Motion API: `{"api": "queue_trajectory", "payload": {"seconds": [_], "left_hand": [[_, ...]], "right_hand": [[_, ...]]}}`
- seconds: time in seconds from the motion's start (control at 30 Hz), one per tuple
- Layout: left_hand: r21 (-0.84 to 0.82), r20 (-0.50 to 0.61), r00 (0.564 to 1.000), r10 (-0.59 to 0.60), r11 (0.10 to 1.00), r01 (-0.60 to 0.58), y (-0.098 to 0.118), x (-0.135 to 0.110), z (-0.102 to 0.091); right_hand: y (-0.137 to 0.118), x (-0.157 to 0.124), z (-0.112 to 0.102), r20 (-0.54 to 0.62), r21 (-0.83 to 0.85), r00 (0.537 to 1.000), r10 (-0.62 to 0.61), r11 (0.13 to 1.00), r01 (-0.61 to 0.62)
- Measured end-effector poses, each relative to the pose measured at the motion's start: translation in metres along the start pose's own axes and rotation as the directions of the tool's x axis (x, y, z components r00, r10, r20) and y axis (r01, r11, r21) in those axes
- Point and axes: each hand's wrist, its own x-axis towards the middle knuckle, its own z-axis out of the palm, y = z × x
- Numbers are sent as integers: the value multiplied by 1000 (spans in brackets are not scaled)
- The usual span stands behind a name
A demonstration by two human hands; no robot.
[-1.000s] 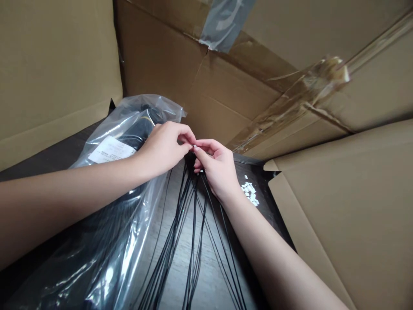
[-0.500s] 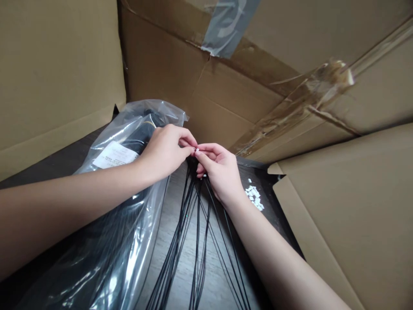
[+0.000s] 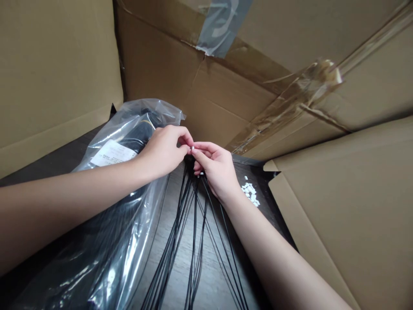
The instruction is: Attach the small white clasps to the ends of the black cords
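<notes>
My right hand (image 3: pixel 217 165) pinches a tiny white plastic piece (image 3: pixel 192 148) between thumb and forefinger. My left hand (image 3: pixel 169 146) is closed in a pinch right against it, fingertips meeting those of the right; what it grips is hidden. Below both hands, thin black wires (image 3: pixel 174 234) converge and fan out toward me across the dark tabletop (image 3: pixel 176 275). Another small white piece (image 3: pixel 201 174) shows at the wires' far ends, under my right hand's curled fingers. A pile of loose white pieces (image 3: pixel 250 193) lies right of my right wrist.
A clear plastic bag (image 3: pixel 135 241) full of black wires, with a white label (image 3: pixel 112 153), lies under my left forearm. Cardboard walls (image 3: pixel 58 77) enclose the left, back and right. Brown tape (image 3: pixel 309 92) and a grey tape strip (image 3: pixel 222 28) cross the back cardboard.
The whole view has shifted slightly, so things sit a little farther left. Both hands keep their pinch, and the white piece between the fingertips now looks turned more upright.
</notes>
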Motion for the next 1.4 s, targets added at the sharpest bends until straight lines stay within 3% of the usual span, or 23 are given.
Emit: {"api": "queue_trajectory", "payload": {"seconds": [0.57,1.4], "left_hand": [[-122,-39,999,-16,992,11,-1,-1,1],[-130,-37,999,-6,992,1,1,-2,1]], "right_hand": [[0,1,0,22,-41,999,-35,999,36],[-1,1,0,0,-29,1000,-15,999,15]]}}
